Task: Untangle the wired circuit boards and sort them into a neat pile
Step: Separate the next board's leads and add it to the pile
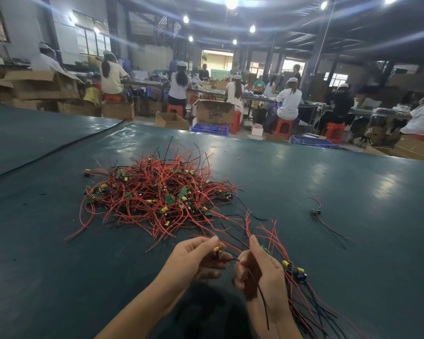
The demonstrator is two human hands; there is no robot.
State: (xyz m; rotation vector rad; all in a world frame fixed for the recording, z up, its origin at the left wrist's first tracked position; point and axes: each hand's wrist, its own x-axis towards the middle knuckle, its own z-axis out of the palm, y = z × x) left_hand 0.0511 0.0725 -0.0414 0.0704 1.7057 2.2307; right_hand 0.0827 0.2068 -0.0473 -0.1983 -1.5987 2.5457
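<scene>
A big tangled heap of small green circuit boards (157,192) with red and black wires lies on the dark green table, just beyond my hands. My left hand (196,258) pinches one wired board (217,249) with a yellow part, its red wire trailing back to the heap. My right hand (260,272) grips a bunch of red wires with a green board (264,249) at the fingers, and a black wire hangs over its back. Beside that hand lies a sorted bundle of boards (295,271), wires running toward me.
A single stray wired board (316,212) lies on the table (353,182) to the right. A seam in the table cover runs across the far left. Beyond the far edge are cardboard boxes, blue crates, red stools and several seated workers.
</scene>
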